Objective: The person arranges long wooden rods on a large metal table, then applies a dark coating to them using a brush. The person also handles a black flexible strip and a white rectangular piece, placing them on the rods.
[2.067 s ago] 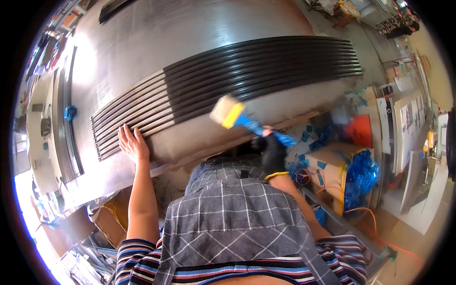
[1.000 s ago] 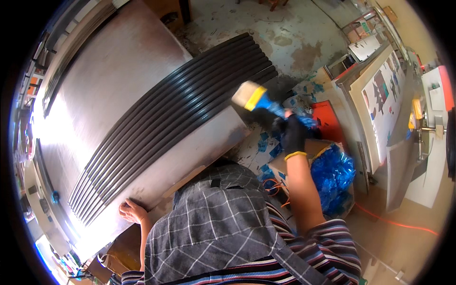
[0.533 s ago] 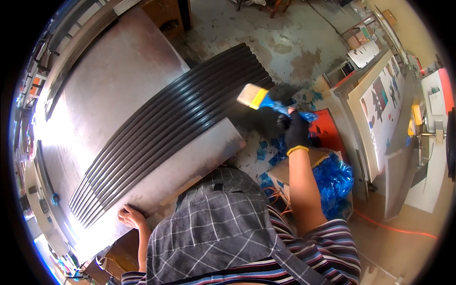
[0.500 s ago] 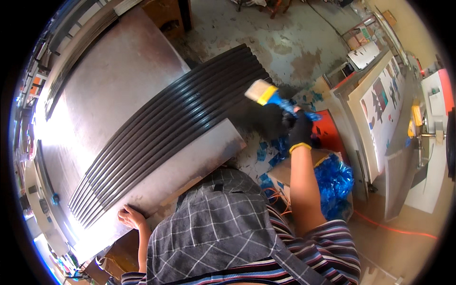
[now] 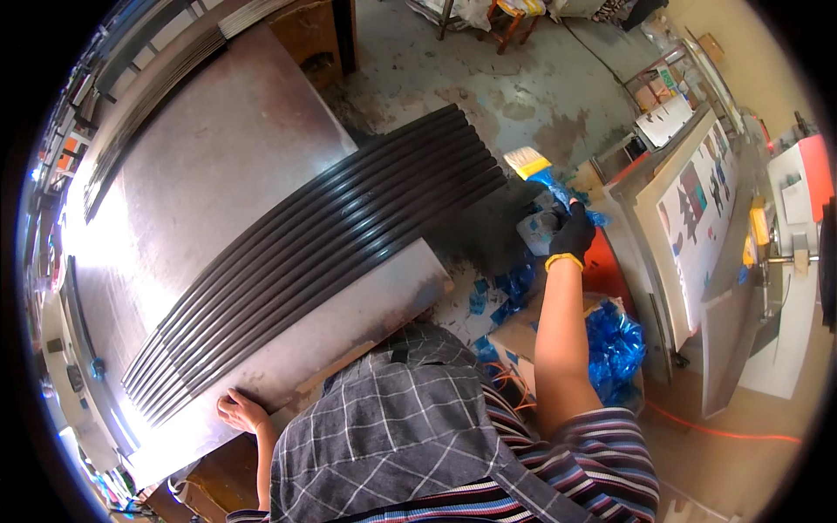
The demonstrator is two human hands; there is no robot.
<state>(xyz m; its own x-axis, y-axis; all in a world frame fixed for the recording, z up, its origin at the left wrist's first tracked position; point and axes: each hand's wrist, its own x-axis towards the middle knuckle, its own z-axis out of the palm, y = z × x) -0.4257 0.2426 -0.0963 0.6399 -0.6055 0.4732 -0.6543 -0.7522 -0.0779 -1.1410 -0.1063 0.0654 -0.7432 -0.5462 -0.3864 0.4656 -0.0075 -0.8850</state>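
My right hand [image 5: 571, 231], in a black glove with a yellow cuff, grips a paintbrush [image 5: 542, 174] by its blue-wrapped handle. The brush has pale bristles and a yellow band; it is held in the air, right of the tubes' far ends. Beside that hand is a greyish container [image 5: 536, 232], partly hidden. Several long black tubes [image 5: 323, 235] lie side by side across the metal tabletop [image 5: 227, 131], their right ends reaching past its edge. My bare left hand [image 5: 241, 410] rests on the table's near edge, fingers loosely spread, near the tubes' left ends.
A cardboard box with crumpled blue plastic film [image 5: 615, 344] stands below my right forearm. An orange-red panel [image 5: 606, 261] is behind it. Boards [image 5: 697, 218] lean at the right. An orange cord [image 5: 724, 431] crosses the floor, and a wooden stool [image 5: 514, 26] stands far off.
My right hand has moved the paintbrush to the right, away from the tubes' ends. The greyish container has come into sight beside it. My left hand stays at the table edge.
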